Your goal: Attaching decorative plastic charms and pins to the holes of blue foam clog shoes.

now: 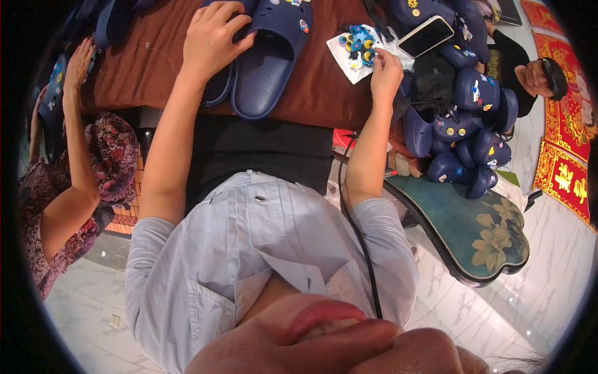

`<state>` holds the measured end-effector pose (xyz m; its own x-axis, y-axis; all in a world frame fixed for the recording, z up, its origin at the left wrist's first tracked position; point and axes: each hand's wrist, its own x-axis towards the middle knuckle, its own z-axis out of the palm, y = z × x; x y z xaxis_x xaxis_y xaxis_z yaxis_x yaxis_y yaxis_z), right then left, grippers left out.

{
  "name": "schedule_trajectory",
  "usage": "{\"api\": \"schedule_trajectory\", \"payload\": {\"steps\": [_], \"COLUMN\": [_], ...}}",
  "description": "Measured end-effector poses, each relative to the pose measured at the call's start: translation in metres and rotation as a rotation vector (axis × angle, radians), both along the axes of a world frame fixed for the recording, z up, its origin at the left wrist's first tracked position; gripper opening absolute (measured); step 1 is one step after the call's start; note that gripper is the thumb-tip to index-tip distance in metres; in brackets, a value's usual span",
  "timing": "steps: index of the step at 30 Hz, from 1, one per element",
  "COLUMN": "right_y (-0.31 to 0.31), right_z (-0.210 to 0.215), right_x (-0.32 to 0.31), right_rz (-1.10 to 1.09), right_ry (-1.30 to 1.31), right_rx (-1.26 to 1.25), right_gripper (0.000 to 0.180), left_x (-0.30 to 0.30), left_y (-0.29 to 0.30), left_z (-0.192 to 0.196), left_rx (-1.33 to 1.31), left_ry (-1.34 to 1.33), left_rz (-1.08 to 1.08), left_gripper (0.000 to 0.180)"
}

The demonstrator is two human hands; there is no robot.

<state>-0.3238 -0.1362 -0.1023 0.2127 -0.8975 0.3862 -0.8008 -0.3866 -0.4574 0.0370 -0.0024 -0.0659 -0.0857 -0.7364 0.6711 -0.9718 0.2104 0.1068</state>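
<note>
On the brown-covered table (143,68) at the top of the head view, the person's left hand (212,37) lies over a dark blue clog (274,56), fingers curled down on its upper and gripping it against the cloth; a second clog (219,87) lies half hidden just beside it under the same hand. The right hand (386,71) reaches to a white sheet (349,59) strewn with small coloured charms (358,40), its fingertips pressed together at the sheet's edge; whether a charm is pinched between them cannot be told. The held clog already carries a few charms near its toe (303,25), so the decorating appears begun but probably not finished, since many charms remain on the sheet. A heap of dark blue clogs (464,124), already studded with charms, is piled to the right, beside a green cushion with a flower pattern (479,230), which suggests a good share is done. A phone (427,35) lies near the sheet. At the left, another person in a floral garment (93,162) reaches toward more clogs at the table's edge.
</note>
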Motion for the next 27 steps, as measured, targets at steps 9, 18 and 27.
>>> {"api": "schedule_trajectory", "payload": {"steps": [9, 18, 27], "right_y": [-0.005, 0.017, 0.052], "right_z": [0.005, 0.024, 0.02], "right_x": [0.001, 0.017, 0.09], "right_rz": [0.005, -0.096, 0.302], "right_ry": [0.091, -0.277, -0.641], "right_rx": [-0.012, -0.094, 0.115], "right_gripper": [0.016, 0.026, 0.016], "left_x": [0.0, -0.003, -0.002], "left_y": [0.0, 0.0, -0.001], "left_z": [0.003, 0.002, 0.0], "left_rx": [0.014, 0.0, 0.001], "left_ry": [0.015, 0.03, 0.036], "left_rz": [0.002, -0.003, -0.001], "left_gripper": [0.027, 0.027, 0.028]}}
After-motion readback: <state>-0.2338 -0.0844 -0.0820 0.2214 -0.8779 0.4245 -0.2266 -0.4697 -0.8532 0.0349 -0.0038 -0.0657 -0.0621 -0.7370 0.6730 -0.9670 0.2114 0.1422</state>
